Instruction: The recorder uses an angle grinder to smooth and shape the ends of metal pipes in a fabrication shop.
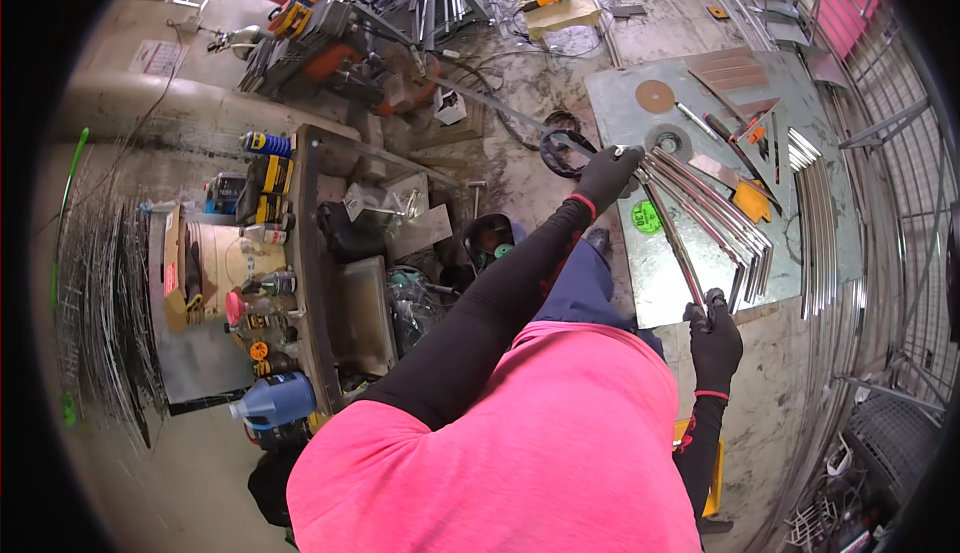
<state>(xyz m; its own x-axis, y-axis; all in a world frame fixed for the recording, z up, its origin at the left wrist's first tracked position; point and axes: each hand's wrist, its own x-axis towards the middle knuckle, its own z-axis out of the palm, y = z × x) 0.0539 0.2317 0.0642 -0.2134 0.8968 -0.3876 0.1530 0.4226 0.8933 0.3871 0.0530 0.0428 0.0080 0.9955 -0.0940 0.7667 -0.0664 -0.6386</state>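
Note:
My left hand (610, 178), in a dark glove, is closed on the far end of a slim metal bar (672, 243). Gloved as well, my right hand (714, 341) has its fingers wrapped about the near end. The bar slants between both hands over the left side of a metal-topped table (605, 103). Just right of it, several similar bent metal bars (725, 228) lie side by side. A green round label (646, 217) shows left of the bar. Behind my left hand is a black ring-shaped thing (549, 156).
The table also holds a brown disc (655, 96), a set square (762, 135) and a yellow-orange piece (752, 201). Long metal strips (820, 238) lie along its right side. At left stands a cluttered bench (305, 253) with a blue jug (275, 400). A cable (525, 143) crosses the floor.

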